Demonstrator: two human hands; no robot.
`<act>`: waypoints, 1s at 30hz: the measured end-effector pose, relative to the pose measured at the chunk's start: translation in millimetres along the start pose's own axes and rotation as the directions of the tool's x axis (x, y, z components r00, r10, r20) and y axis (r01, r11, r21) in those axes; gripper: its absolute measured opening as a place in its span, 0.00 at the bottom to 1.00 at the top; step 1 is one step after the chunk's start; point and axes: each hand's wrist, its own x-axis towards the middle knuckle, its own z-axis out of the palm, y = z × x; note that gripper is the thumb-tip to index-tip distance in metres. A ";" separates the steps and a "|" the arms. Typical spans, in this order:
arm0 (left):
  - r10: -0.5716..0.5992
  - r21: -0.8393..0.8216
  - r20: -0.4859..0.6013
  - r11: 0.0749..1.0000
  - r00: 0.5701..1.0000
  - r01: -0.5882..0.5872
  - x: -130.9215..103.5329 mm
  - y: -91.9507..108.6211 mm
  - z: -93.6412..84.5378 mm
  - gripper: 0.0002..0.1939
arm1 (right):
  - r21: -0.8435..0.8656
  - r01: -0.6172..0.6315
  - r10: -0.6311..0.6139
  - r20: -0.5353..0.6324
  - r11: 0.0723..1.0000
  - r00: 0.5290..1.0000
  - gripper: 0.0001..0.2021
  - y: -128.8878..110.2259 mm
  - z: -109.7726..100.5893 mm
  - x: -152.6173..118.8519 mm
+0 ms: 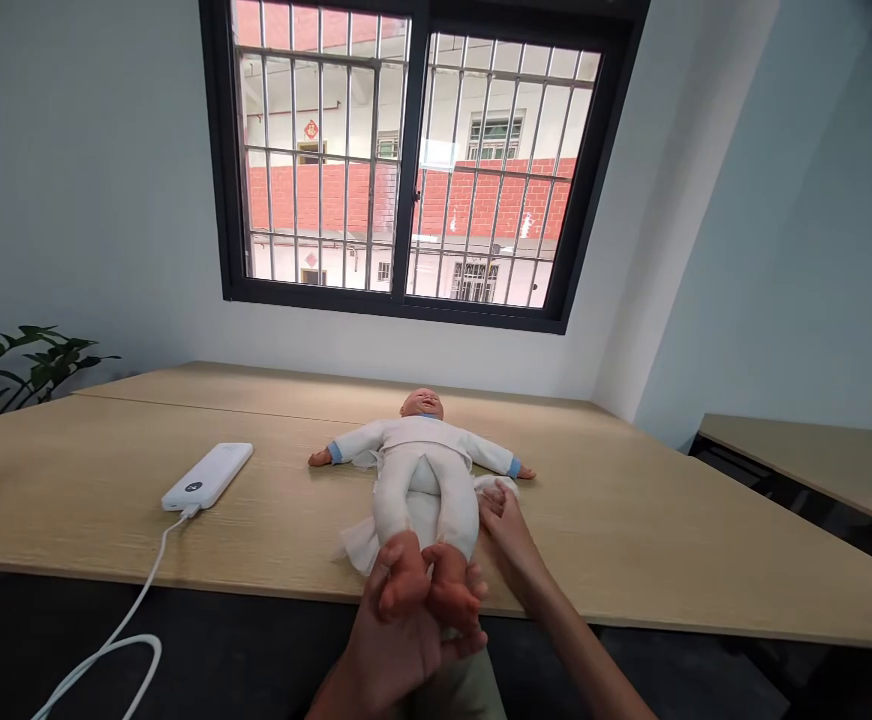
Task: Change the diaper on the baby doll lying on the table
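A baby doll [425, 440] in a white outfit with blue cuffs lies on its back on the wooden table, head toward the window and arms spread. My left hand [398, 640] is wrapped round the doll's feet [404, 582] at the front edge, holding them up. To the right of the doll's legs, my right hand [503, 520] pinches a piece of white cloth [497, 485]. More thin white cloth [361, 543] sticks out on the left side, under the legs.
A white power bank [209, 476] lies on the table [631, 530] at the left, its white cable [136, 600] hanging over the front edge. A plant [31, 365] stands far left. Another table [811, 455] is at the right, and a barred window is behind.
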 end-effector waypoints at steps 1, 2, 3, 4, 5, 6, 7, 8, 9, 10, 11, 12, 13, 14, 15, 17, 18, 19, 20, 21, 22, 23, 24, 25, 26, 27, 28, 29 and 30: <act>-0.008 0.013 -0.011 1.000 1.000 0.008 -2.3 -1.5 -0.4 0.22 | -0.049 0.057 -0.060 -0.053 0.997 0.997 0.29 -4.3 -3.2 -6.0; -0.021 0.027 -0.022 0.999 1.000 0.022 -4.4 -3.1 -0.6 0.24 | -0.107 0.135 -0.142 -0.066 0.985 0.988 0.26 -10.1 -4.2 -13.1; -0.040 0.040 -0.036 0.998 0.999 0.042 -6.5 -4.7 -0.9 0.25 | -0.162 0.232 -0.238 -0.019 0.959 0.971 0.22 -16.8 -3.4 -20.9; -0.059 0.047 -0.054 0.997 0.997 0.061 -8.7 -6.1 -1.7 0.27 | -0.207 0.330 -0.319 0.086 0.921 0.944 0.19 -23.9 -1.1 -28.8; -0.073 0.047 -0.076 0.996 0.994 0.076 -11.1 -7.2 -2.9 0.29 | -0.246 0.415 -0.365 0.224 0.876 0.904 0.17 -30.7 1.9 -36.2; -0.082 0.043 -0.103 0.995 0.991 0.087 -13.8 -7.8 -4.6 0.30 | -0.275 0.488 -0.383 0.357 0.829 0.852 0.17 -36.8 5.2 -42.6; -0.090 0.040 -0.128 0.995 0.988 0.096 -16.9 -7.7 -6.8 0.31 | -0.296 0.550 -0.383 0.468 0.781 0.796 0.17 -41.7 8.1 -47.5; -0.098 0.045 -0.145 0.993 0.984 0.106 -20.4 -6.8 -9.2 0.32 | -0.312 0.601 -0.377 0.548 0.736 0.746 0.18 -45.4 10.2 -50.8; -0.108 0.058 -0.154 0.991 0.982 0.118 -24.3 -5.1 -11.6 0.33 | -0.328 0.639 -0.373 0.595 0.696 0.712 0.18 -47.8 11.1 -52.4; -0.115 0.073 -0.155 0.989 0.981 0.127 -28.6 -2.6 -14.0 0.35 | -0.346 0.663 -0.369 0.619 0.664 0.693 0.18 -49.2 10.7 -52.5; -0.118 0.085 -0.151 0.988 0.981 0.132 -33.2 0.6 -16.2 0.37 | -0.364 0.677 -0.366 0.630 0.640 0.685 0.18 -50.0 9.0 -51.4; -0.112 0.094 -0.146 0.988 0.983 0.126 -38.1 4.2 -18.2 0.38 | -0.382 0.684 -0.361 0.635 0.622 0.683 0.18 -50.4 6.0 -49.3; -0.097 0.099 -0.146 0.989 0.985 0.112 -43.0 8.2 -20.0 0.39 | -0.403 0.683 -0.350 0.636 0.609 0.688 0.18 -50.5 1.8 -46.6; -0.075 0.104 -0.158 0.990 0.985 0.092 -47.8 12.1 -21.8 0.38 | -0.428 0.679 -0.333 0.638 0.596 0.694 0.18 -50.4 -3.1 -43.4; -0.049 0.115 -0.181 0.991 0.982 0.070 -52.3 16.0 -23.6 0.35 | -0.456 0.676 -0.315 0.640 0.578 0.701 0.18 -50.0 -8.6 -40.0; 0.001 0.150 -0.244 0.988 0.970 0.037 -60.0 22.5 -27.3 0.27 | -0.527 0.676 -0.279 0.643 0.515 0.713 0.18 -47.4 -19.5 -33.0; 0.025 0.159 -0.283 0.987 0.959 0.021 -62.8 25.0 -29.3 0.24 | -0.561 0.683 -0.270 0.645 0.467 0.715 0.18 -45.0 -24.1 -29.8; 0.047 0.158 -0.322 0.987 0.945 0.005 -65.0 27.0 -31.3 0.20 | -0.589 0.694 -0.267 0.651 0.413 0.711 0.19 -42.0 -27.6 -27.1; 0.062 0.146 -0.358 0.989 0.932 -0.010 -66.4 28.6 -33.3 0.17 | -0.608 0.709 -0.267 0.661 0.357 0.701 0.21 -38.7 -29.8 -25.1; 0.071 0.127 -0.385 0.992 0.920 -0.023 -67.2 29.7 -35.0 0.16 | -0.620 0.724 -0.271 0.672 0.303 0.689 0.24 -35.2 -30.3 -23.8; 0.072 0.107 -0.407 0.994 0.911 -0.031 -67.5 30.5 -36.5 0.15 | -0.623 0.740 -0.278 0.685 0.253 0.673 0.27 -31.9 -29.1 -23.6; 0.071 0.090 -0.423 0.995 0.904 -0.036 -67.3 31.1 -37.4 0.15 | -0.619 0.756 -0.287 0.700 0.211 0.654 0.29 -29.1 -26.3 -24.2; 0.068 0.080 -0.431 0.996 0.900 -0.036 -66.9 31.5 -37.8 0.15 | -0.610 0.772 -0.297 0.715 0.179 0.634 0.30 -26.8 -22.1 -25.7; 0.065 0.075 -0.432 0.997 0.899 -0.036 -66.3 31.7 -37.6 0.16 | -0.598 0.786 -0.307 0.727 0.158 0.615 0.31 -25.2 -16.8 -27.9; 0.065 0.073 -0.432 0.997 0.900 -0.036 -65.7 31.9 -36.8 0.17 | -0.584 0.798 -0.316 0.737 0.146 0.597 0.30 -24.2 -10.6 -30.5; 0.066 0.073 -0.431 0.997 0.900 -0.038 -65.0 32.1 -35.5 0.18 | -0.569 0.810 -0.320 0.749 0.140 0.581 0.29 -23.7 -4.1 -33.2; 0.067 0.072 -0.426 0.997 0.902 -0.040 -64.4 32.2 -33.9 0.19 | -0.557 0.819 -0.318 0.759 0.135 0.568 0.28 -23.7 2.4 -35.9; 0.064 0.072 -0.418 0.997 0.906 -0.038 -63.8 32.5 -32.1 0.20 | -0.551 0.825 -0.311 0.767 0.128 0.561 0.26 -24.0 8.5 -38.4; 0.060 0.072 -0.407 0.997 0.911 -0.033 -63.3 32.7 -30.2 0.21 | -0.550 0.826 -0.300 0.773 0.121 0.559 0.23 -24.6 14.0 -40.4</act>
